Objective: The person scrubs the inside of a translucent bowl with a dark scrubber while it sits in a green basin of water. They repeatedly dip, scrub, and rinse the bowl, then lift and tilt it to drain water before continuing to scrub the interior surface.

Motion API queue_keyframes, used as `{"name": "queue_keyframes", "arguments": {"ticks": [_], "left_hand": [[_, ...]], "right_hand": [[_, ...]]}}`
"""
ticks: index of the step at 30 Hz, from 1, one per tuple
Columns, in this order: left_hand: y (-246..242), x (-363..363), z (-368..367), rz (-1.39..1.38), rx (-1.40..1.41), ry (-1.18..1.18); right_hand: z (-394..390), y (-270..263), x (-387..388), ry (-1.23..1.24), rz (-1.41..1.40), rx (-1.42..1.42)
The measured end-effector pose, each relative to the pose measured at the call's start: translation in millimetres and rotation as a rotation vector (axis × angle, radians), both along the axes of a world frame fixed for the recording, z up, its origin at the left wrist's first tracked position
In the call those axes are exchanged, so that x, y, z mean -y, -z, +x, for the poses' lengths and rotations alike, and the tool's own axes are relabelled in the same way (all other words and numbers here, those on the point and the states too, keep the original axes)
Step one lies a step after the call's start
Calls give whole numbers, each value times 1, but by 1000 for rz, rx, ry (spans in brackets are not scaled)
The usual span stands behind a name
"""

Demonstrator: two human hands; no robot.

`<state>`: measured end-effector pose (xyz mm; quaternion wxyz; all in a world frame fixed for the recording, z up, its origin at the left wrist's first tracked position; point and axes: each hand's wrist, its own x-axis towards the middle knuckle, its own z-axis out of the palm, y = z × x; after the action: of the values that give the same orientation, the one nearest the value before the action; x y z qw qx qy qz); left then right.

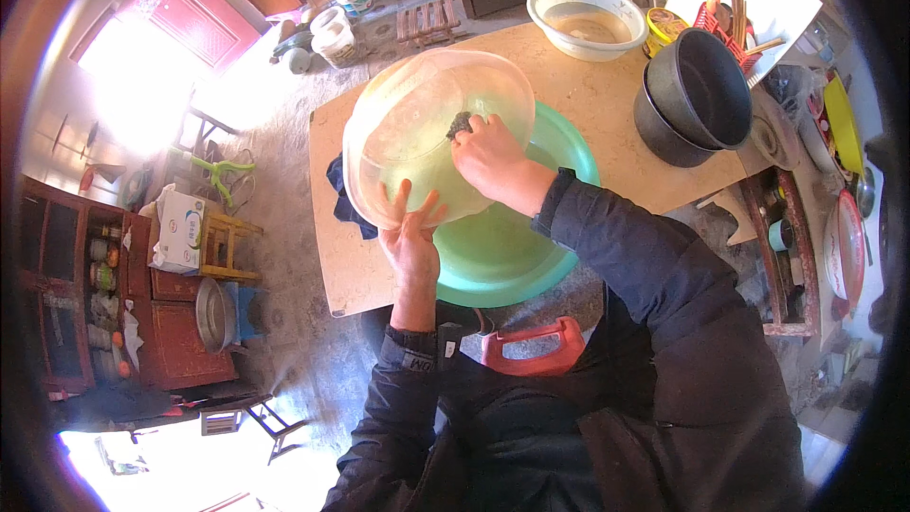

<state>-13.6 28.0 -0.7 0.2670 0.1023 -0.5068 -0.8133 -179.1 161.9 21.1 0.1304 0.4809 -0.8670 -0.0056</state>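
Note:
A translucent plastic basin (398, 114) is tilted above a larger green basin (526, 263) on the table. My left hand (412, 227) grips its near rim, fingers spread on the wall. Inside it, my right hand (490, 156) pinches a dark scouring pad (460, 126) against the surface. Part of the green basin is hidden by the translucent one and my right arm. Dark blue cloth (345, 199) lies on the table at the left, partly behind the translucent basin.
On the table (355, 256), a white basin (590, 46) holds cloudy liquid, beside a yellow tub (665, 28). Two dark pots (700, 96) are stacked at the right, near a red basket (718, 32) with chopsticks. A red plastic handle (533, 348) shows below the green basin.

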Motion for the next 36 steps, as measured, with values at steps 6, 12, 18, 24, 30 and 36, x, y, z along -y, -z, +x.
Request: {"name": "queue_keyframes", "arguments": {"ticks": [6,12,18,24,30,36], "left_hand": [[5,-4,-3,-110,55,2],[8,2,-10,-359,93,-47],[6,-3,-4,-98,82,-89],[0,-2,-4,-108,-15,-64],[-2,-7,-6,-163,93,-72],[5,0,-6,-322,-23,-65]], "right_hand": [[23,-10,29,9,-241,614],[35,-8,63,-259,-940,1460],[24,-3,46,-207,-494,595],[0,-8,5,79,14,-74],[8,1,26,45,-236,331],[26,2,57,-117,-704,1331]]}}
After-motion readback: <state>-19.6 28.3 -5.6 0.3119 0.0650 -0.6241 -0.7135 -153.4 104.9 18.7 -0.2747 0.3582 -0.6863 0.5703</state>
